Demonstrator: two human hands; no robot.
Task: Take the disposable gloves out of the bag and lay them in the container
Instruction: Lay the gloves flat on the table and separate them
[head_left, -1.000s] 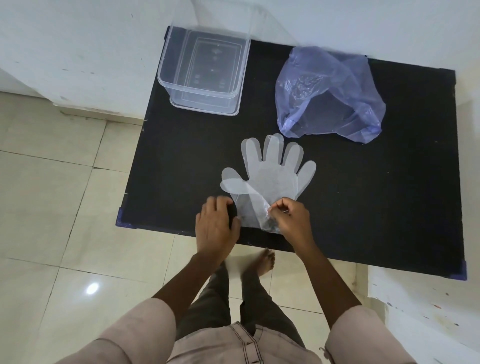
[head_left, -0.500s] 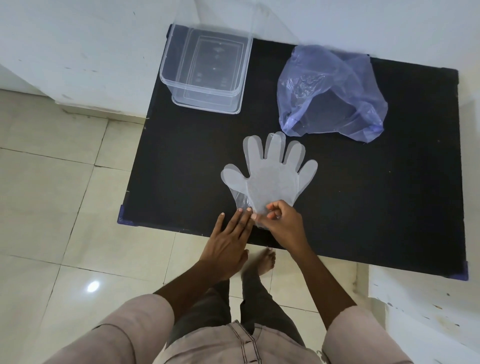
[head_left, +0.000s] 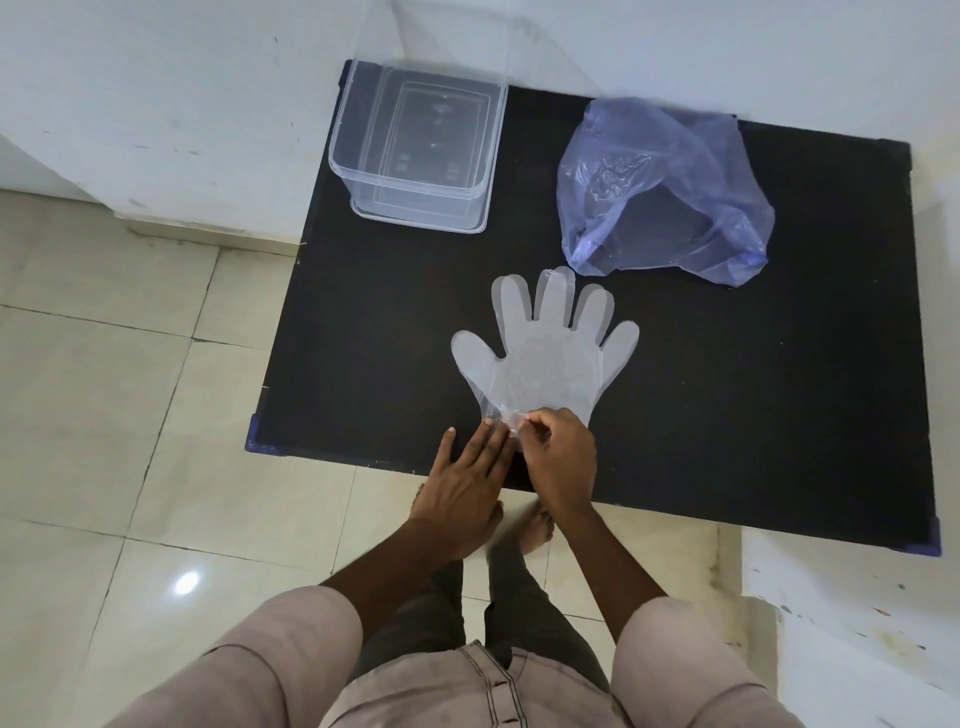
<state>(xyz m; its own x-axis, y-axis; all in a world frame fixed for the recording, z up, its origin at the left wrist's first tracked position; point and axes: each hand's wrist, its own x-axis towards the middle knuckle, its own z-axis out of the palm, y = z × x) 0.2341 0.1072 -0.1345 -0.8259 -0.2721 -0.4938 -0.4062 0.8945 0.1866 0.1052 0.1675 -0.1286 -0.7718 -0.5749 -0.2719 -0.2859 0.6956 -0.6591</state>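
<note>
a clear disposable glove (head_left: 545, 358) lies flat on the black table (head_left: 727, 389), its fingers spread and pointing toward the far side, its thumb out to the left. the cuff end sits near the near edge of the table, where both hands meet it.

the right hand (head_left: 563, 462) is pinched together on the cuff, thumb and forefinger closed on a crumpled bit of the plastic at the glove's near left corner. the left hand (head_left: 462, 488) lies flat and spread, fingers straight and pointing far-right, its fingertips (head_left: 488, 423) touching the cuff edge just beside the right hand's pinch; it grips nothing.

the blue plastic bag (head_left: 665, 192) rests rumpled on the far right part of the table, its mouth toward the near side, with the glove's fingertips close to its near left edge. whether more gloves are inside it cannot be told.

the clear container (head_left: 421, 145) stands at the far left corner of the table, open at the top, with no glove in it. it is well apart from the glove and sits left of the bag.

beyond the table's left and near edges is a pale tiled floor (head_left: 130, 415), and a white wall (head_left: 182, 93) runs behind the container.
</note>
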